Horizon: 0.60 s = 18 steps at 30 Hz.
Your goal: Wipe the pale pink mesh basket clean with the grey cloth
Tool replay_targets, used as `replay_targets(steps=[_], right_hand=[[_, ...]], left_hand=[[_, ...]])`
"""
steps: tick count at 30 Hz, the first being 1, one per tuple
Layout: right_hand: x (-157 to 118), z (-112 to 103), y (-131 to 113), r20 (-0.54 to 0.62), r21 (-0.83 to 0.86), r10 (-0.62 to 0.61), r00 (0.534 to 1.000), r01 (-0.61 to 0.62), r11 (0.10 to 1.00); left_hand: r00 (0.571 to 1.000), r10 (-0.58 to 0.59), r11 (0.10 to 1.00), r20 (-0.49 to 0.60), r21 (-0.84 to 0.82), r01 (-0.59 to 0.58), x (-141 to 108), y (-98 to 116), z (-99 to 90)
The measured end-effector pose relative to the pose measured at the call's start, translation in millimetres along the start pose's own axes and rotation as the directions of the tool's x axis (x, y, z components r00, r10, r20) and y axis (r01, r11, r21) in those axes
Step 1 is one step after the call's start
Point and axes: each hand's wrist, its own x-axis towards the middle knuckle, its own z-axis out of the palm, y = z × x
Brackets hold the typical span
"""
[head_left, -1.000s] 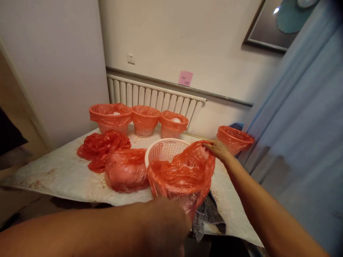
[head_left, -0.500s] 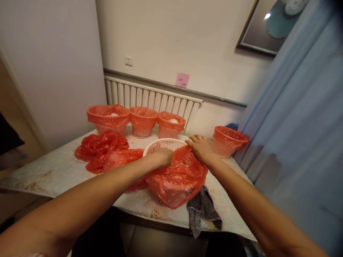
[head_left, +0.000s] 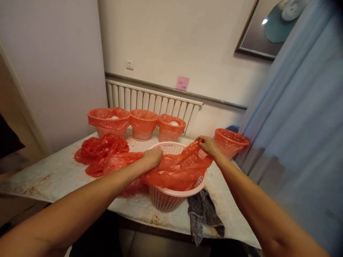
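A pale pink perforated plastic basket [head_left: 167,200] stands near the front of the table. Across its opening stretches a thin red plastic bag [head_left: 178,171], sagging partly inside the rim. My left hand [head_left: 153,158] is closed on the bag at the basket's left side. On the right, my right hand [head_left: 209,145] pinches the bag's other edge and holds it up above the rim. The basket's front rim and its back inner wall show bare. My left fingertips are turned away from view.
Crumpled red bags [head_left: 103,151] lie to the left. Three bag-lined baskets [head_left: 144,123] line the back, and another lined basket [head_left: 230,141] stands at right by a blue curtain [head_left: 292,142]. A dark grey cloth [head_left: 203,214] hangs over the table's front edge.
The bag has lifted off the front of the basket, baring its front rim. My left hand has moved left; my right hand has gone from spread fingers to a pinch, slightly right.
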Motion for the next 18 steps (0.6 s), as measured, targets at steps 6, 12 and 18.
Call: replay_targets(steps=[6, 12, 18], right_hand=[[-0.3, -5.2, 25.9, 0.255, 0.315, 0.036, 0.966, -0.119, 0.942], [5.0, 6.5, 30.9, 0.307, 0.524, 0.069, 0.949, -0.229, 0.821], [21.1, 23.3, 28.3, 0.195, 0.496, 0.140, 0.971, -0.221, 0.840]], left_hand=[[0.981, -0.163, 0.952, -0.108, -0.277, 0.128, 30.7, -18.5, -16.9], [0.979, -0.157, 0.883, -0.129, -0.462, 0.081, 37.1, -22.1, -22.0], [0.989, 0.107, 0.928, -0.105, -0.346, -0.137, 34.4, -28.4, -43.2]])
